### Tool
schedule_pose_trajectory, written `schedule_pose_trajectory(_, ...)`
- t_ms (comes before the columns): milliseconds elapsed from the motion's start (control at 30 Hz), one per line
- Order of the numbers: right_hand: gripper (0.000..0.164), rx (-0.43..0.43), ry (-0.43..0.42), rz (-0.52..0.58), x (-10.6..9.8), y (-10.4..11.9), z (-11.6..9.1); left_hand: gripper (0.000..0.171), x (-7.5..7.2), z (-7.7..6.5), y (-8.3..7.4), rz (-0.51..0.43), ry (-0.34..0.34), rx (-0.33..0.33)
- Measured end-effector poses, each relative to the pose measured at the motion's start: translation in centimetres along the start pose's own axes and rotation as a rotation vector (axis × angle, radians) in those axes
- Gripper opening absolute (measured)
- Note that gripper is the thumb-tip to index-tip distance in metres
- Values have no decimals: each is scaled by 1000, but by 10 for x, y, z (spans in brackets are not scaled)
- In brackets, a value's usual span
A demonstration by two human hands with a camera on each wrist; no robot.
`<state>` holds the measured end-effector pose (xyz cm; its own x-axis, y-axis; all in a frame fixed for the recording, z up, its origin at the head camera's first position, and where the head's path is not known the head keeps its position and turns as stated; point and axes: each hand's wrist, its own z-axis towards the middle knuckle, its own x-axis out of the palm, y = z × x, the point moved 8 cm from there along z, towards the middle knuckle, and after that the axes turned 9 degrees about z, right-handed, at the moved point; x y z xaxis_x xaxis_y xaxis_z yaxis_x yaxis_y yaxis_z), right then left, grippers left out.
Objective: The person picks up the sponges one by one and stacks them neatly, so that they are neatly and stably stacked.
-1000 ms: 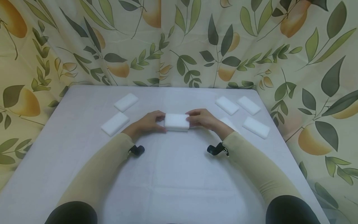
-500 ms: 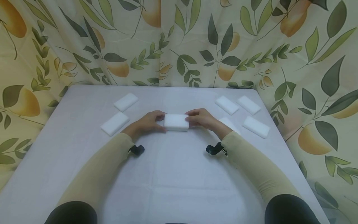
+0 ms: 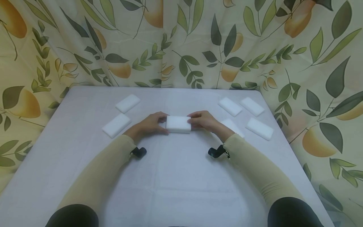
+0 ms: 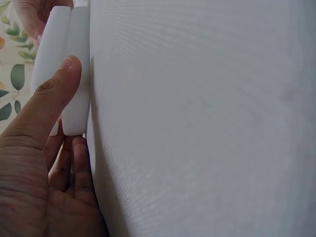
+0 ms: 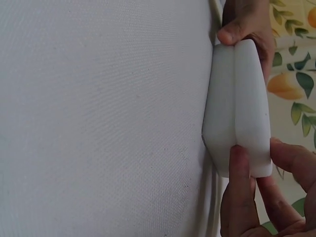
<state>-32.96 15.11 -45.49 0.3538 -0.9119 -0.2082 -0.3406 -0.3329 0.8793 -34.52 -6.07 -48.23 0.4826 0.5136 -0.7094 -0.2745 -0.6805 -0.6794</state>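
Two white sponges lie stacked at the middle of the table. The upper sponge (image 3: 178, 121) sits flat over the lower sponge (image 4: 76, 108), their sides nearly flush. My left hand (image 3: 150, 124) holds the left end, thumb along the front side and fingers behind. At the right end, my right hand (image 3: 205, 120) pinches the stack. In the right wrist view its thumb (image 5: 239, 163) presses near the seam, while a finger (image 5: 291, 155) touches the upper sponge's top. Part of the far side is hidden by the hands.
Two loose sponges (image 3: 128, 103) (image 3: 116, 125) lie at the left. Several more sponges (image 3: 259, 128) lie at the right, one of them (image 3: 232, 126) partly behind my right wrist. The white-covered table (image 3: 181, 176) ends at a leaf-and-fruit patterned curtain (image 3: 198, 44).
My right hand has shifted very slightly left, and the upper sponge with it, so the right ends line up more closely. My left hand stays in place.
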Motion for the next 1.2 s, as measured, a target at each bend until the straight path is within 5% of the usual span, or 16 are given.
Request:
schedule_pose_trajectory(400,44,12,-34,-12,1,-2,1,85,1,-1,0,17,-1,-7)
schedule_pose_trajectory(700,46,1,-28,-1,2,-1,2,89,-1,-2,-7,41,59,-12)
schedule_pose_trajectory(967,45,2,-31,0,0,-3,2,79,-11,-1,-22,89,-32,94)
schedule_pose_trajectory(1200,45,15,-49,2,0,-4,2,76,-9,3,-24,143,-49,49)
